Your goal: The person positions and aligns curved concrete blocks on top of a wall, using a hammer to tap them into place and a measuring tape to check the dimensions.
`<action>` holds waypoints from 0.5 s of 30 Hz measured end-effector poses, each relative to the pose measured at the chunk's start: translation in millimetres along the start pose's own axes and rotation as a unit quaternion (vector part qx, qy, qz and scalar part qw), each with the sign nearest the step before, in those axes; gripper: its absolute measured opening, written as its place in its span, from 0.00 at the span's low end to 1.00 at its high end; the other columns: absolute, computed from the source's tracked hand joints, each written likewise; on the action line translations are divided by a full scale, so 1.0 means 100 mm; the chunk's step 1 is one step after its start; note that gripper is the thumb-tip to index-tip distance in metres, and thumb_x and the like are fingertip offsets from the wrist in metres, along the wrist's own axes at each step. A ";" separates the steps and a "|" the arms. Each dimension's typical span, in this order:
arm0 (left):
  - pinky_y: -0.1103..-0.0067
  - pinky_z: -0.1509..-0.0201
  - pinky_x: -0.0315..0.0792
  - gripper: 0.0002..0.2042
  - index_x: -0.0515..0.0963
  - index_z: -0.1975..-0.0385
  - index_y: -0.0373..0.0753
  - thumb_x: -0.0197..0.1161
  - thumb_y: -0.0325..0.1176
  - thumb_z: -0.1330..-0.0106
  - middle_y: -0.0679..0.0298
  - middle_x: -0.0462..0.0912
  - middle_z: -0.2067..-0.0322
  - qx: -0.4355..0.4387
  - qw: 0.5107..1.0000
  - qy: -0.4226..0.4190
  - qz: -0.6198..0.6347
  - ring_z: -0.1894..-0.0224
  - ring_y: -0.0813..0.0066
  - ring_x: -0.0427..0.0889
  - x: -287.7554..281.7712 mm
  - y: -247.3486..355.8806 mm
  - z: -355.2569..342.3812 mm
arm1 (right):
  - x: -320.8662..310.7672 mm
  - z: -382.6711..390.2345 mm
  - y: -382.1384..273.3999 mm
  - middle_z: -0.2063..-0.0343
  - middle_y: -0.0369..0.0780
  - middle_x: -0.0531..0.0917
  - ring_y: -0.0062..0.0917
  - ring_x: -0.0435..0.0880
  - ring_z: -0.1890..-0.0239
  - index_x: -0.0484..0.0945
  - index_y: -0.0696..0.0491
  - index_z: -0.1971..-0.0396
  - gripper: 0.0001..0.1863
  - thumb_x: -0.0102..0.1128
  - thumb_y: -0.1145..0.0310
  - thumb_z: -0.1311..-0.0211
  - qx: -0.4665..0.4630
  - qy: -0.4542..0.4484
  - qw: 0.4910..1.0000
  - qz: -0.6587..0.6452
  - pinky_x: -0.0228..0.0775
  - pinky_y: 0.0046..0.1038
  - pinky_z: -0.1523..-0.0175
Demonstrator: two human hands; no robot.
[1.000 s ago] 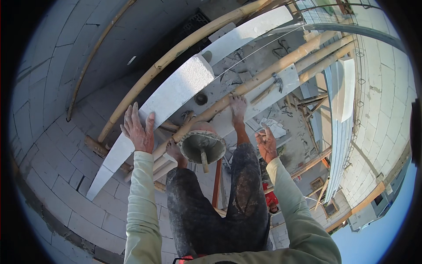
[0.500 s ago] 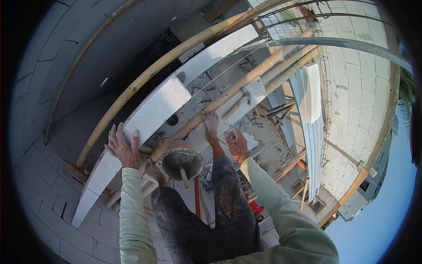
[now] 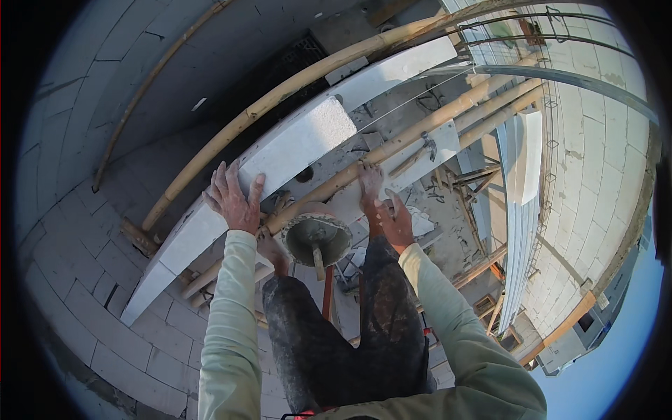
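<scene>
2 bare, dusty hands are reaching forward. The left hand is lying on the long white block with fingers and thumb spread wide, while the right hand is hovering half-open by the right foot, its thumb and forefinger standing apart; whether it is touching the leg, I cannot tell. The block is running slantwise toward the upper right, between 1 bamboo pole beyond it and several nearer poles. Near the 2 feet, a grey-crusted bucket is standing with 1 handle jutting over its rim. Beyond the right foot, 1 hammer is lying on a pale board.
</scene>
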State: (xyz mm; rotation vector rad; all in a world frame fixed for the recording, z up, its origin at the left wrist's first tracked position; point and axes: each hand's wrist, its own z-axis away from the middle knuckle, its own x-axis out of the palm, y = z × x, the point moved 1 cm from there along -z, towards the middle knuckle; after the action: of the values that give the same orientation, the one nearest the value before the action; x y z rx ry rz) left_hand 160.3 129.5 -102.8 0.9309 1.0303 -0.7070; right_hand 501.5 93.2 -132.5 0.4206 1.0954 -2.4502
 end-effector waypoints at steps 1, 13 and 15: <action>0.49 0.35 0.31 0.29 0.65 0.44 0.48 0.53 0.58 0.42 0.59 0.59 0.40 0.000 1.000 0.002 -0.001 0.34 0.60 0.50 -0.02 -0.01 0.00 | 0.04 -0.06 -0.23 0.65 0.46 0.78 0.35 0.77 0.63 0.67 0.59 0.49 0.26 0.57 0.57 0.42 -0.001 -0.008 1.000 -0.005 0.68 0.32 0.55; 0.51 0.34 0.30 0.32 0.62 0.42 0.48 0.49 0.62 0.42 0.56 0.56 0.39 -0.032 0.999 -0.010 -0.011 0.34 0.58 0.47 -0.09 0.02 -0.02 | 0.48 -0.59 -1.59 0.58 0.47 0.73 0.27 0.75 0.63 0.54 0.67 0.42 0.45 0.59 0.45 0.46 -0.081 0.023 0.993 -0.081 0.69 0.26 0.57; 0.51 0.34 0.29 0.33 0.62 0.41 0.47 0.49 0.62 0.42 0.55 0.55 0.39 -0.010 1.000 -0.005 -0.002 0.34 0.56 0.47 -0.04 -0.01 0.01 | 0.58 -0.46 -1.70 0.56 0.50 0.72 0.30 0.75 0.59 0.53 0.66 0.41 0.46 0.58 0.44 0.46 -0.015 0.012 0.993 -0.116 0.69 0.28 0.54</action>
State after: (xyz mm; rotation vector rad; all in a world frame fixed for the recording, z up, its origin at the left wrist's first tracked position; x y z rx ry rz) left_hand 158.1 128.8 -99.1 0.9082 1.0290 -0.7028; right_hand 372.0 215.9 -80.1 0.3285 1.2527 -2.6301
